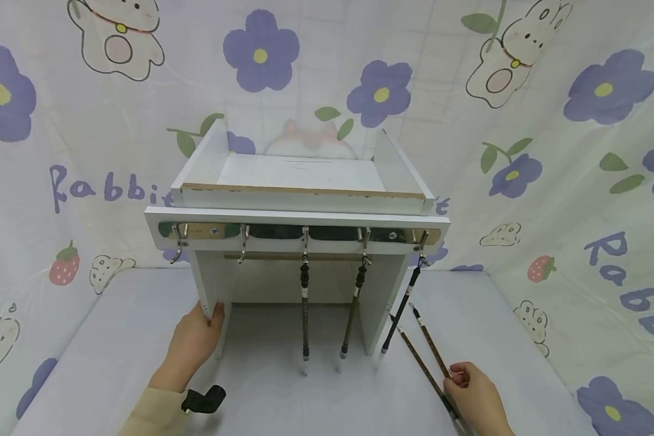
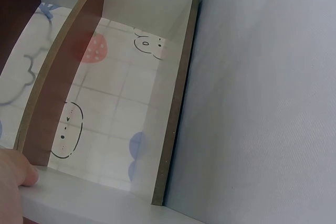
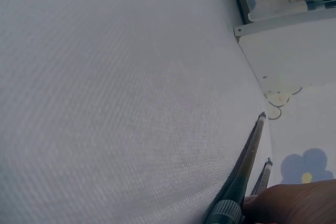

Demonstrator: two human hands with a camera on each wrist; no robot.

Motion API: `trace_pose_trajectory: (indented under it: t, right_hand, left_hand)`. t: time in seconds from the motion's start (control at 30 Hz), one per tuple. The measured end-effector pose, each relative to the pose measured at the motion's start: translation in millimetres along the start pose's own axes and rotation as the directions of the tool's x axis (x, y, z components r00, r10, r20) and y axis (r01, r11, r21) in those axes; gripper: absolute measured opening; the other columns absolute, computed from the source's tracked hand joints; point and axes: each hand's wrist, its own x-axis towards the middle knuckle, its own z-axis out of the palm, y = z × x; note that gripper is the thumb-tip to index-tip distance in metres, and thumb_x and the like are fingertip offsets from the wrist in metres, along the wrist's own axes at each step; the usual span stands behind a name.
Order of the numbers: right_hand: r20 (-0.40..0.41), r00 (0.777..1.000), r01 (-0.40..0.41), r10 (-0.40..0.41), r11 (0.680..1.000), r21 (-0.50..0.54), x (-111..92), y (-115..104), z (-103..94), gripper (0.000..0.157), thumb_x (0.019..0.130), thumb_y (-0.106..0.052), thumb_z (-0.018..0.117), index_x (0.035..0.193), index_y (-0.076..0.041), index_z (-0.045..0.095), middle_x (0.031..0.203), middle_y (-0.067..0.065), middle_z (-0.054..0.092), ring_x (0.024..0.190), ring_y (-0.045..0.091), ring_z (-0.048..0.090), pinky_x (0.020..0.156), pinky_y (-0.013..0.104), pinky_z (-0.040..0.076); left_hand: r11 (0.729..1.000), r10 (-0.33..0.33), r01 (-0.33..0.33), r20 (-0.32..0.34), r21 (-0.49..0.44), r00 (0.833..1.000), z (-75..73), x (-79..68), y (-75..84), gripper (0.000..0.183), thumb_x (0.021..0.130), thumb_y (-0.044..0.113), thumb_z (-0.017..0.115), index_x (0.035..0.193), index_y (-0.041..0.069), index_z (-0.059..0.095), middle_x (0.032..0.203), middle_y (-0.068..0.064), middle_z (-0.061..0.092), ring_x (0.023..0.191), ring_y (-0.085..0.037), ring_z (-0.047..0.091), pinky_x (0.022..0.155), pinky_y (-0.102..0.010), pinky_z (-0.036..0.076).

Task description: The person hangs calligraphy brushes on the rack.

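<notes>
A white wooden rack (image 1: 305, 215) with a row of metal hooks along its front stands on the table. My left hand (image 1: 193, 339) grips its left side panel (image 1: 212, 284), thumb on the inner face. Three calligraphy brushes hang bristles down: a middle brush (image 1: 305, 315), another brush (image 1: 352, 312) to its right, and a black brush (image 1: 402, 309) from the rightmost hook. Two more brushes lie on the table at right. My right hand (image 1: 476, 393) pinches the right-hand lying brush (image 1: 432, 345); the other lying brush (image 1: 425, 369) passes beside the hand, its lower end partly hidden.
The two leftmost hooks (image 1: 243, 245) hold no brush. A low-walled shelf (image 1: 305, 175) tops the rack. Behind and beside the pale table (image 1: 103, 351) hangs a flower-and-rabbit printed cloth (image 1: 316, 36). A black device (image 1: 204, 399) sits at my left wrist.
</notes>
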Motion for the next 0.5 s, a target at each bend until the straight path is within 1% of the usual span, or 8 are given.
trace_pose_trajectory:
  t: [0.13, 0.33, 0.4, 0.5]
  right_hand:
    - [-0.007, 1.0, 0.016, -0.016, 1.0, -0.016, 0.4, 0.8, 0.0, 0.028, 0.087, -0.015, 0.067, 0.107, 0.004, 0.061, 0.081, 0.001, 0.061, 0.072, 0.016, 0.057, 0.064, 0.034, 0.046]
    - [-0.011, 1.0, 0.003, -0.004, 1.0, -0.025, -0.6, 0.7, 1.1, 0.024, 0.09, -0.012, 0.062, 0.106, 0.006, 0.063, 0.081, 0.003, 0.062, 0.072, 0.017, 0.056, 0.062, 0.032, 0.045]
    - [-0.016, 1.0, 0.002, -0.003, 0.999, -0.035, -0.8, 0.0, 0.6, 0.024, 0.091, -0.011, 0.061, 0.107, 0.006, 0.064, 0.081, 0.004, 0.062, 0.072, 0.018, 0.056, 0.061, 0.034, 0.045]
    - [-0.043, 0.999, 0.002, -0.004, 0.999, -0.05, -2.0, -1.7, -2.9, 0.024, 0.093, -0.01, 0.059, 0.109, 0.007, 0.064, 0.084, 0.006, 0.065, 0.075, 0.02, 0.058, 0.065, 0.038, 0.047]
  left_hand:
    - [1.0, 0.005, -0.005, -0.004, 0.006, 1.0, 0.6, 0.7, -1.1, 0.053, 0.105, 0.032, 0.037, 0.139, -0.008, 0.039, 0.126, -0.036, 0.053, 0.108, -0.049, 0.057, 0.081, -0.06, 0.049]
    - [1.0, 0.005, -0.005, 0.002, 0.008, 1.0, 0.4, 0.1, -0.9, 0.054, 0.105, 0.032, 0.036, 0.14, -0.009, 0.037, 0.128, -0.036, 0.051, 0.109, -0.05, 0.057, 0.082, -0.06, 0.048]
    - [1.0, 0.007, -0.007, 0.001, 0.009, 1.0, -0.1, -0.2, -0.3, 0.054, 0.105, 0.032, 0.036, 0.14, -0.009, 0.037, 0.128, -0.036, 0.051, 0.109, -0.05, 0.057, 0.082, -0.06, 0.048]
    - [1.0, 0.011, -0.011, 0.001, 0.013, 1.0, -1.1, -0.5, 0.9, 0.053, 0.105, 0.031, 0.036, 0.14, -0.01, 0.037, 0.127, -0.037, 0.051, 0.108, -0.05, 0.057, 0.081, -0.06, 0.048]
